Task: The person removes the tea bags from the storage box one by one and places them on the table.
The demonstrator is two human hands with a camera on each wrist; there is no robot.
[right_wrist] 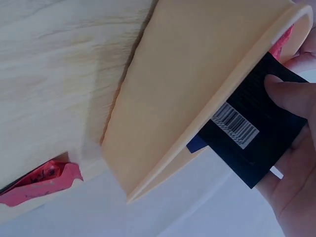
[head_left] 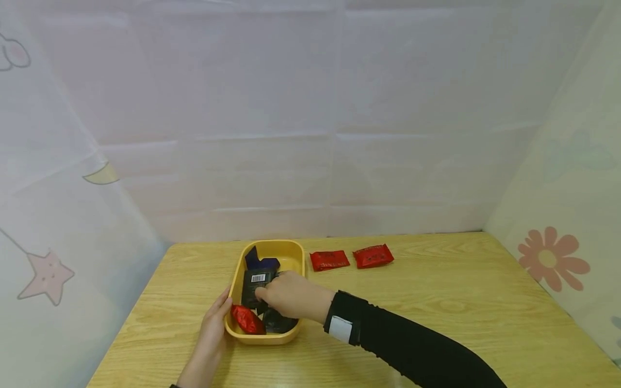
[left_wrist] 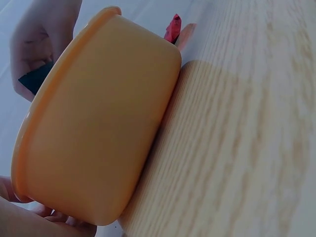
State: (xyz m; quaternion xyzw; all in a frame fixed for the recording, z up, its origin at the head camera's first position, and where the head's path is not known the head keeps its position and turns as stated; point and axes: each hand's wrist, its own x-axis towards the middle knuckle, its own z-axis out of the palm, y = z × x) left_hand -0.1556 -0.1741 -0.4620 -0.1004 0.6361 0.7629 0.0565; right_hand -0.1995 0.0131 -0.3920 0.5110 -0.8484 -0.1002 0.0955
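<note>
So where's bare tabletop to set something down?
Wooden table is bare between the rightmost red packet, the black sleeve and the right edge; also between the left hand and left edge. Crowded: the yellow tub, where the right hand grips a black barcoded packet among others.

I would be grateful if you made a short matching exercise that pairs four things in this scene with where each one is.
Things
1. Black barcoded packet
2. Pair of red packets
3. Dark blue item
4. Left hand

Places
A. Inside the yellow container, toward its far end
B. At the container's left side, touching it
C. Pinched by the right hand
D. On the wooden table, to the right of the container

Right pairs: 1-C, 2-D, 3-A, 4-B
</note>
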